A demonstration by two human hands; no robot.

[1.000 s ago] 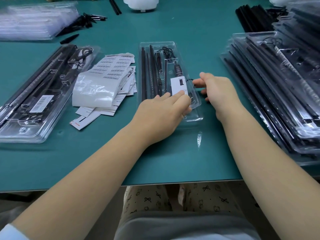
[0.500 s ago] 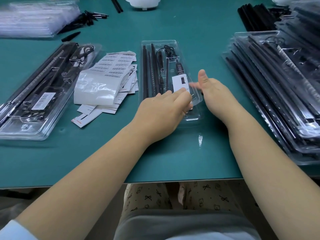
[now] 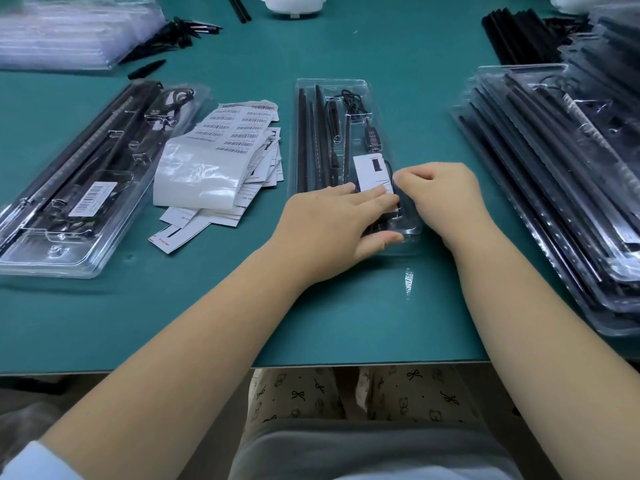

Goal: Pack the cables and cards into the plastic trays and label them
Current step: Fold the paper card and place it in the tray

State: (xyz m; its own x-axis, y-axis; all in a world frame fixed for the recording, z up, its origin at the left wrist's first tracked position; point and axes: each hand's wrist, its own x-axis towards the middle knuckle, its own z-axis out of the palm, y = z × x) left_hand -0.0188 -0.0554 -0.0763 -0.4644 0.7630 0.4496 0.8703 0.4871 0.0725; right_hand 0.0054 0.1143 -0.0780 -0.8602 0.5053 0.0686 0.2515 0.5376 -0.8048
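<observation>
- The left hand (image 3: 332, 223) lay flat, its straight fingers (image 3: 375, 197) pressing the near end of the white card (image 3: 370, 169).
- The right hand (image 3: 441, 192) had its fingers curled at the card's right edge; whether they pinched the card or the cable (image 3: 353, 107) could not be told.
- The card sat in the near right part of the clear tray (image 3: 381, 95), beside black rods (image 3: 322, 140).
- The tray lay mid-table on the green mat (image 3: 381, 53).
- A labelled tray (image 3: 83, 202) and barcode labels (image 3: 239, 129) lay to the left; stacked trays (image 3: 554, 161) stood to the right.
</observation>
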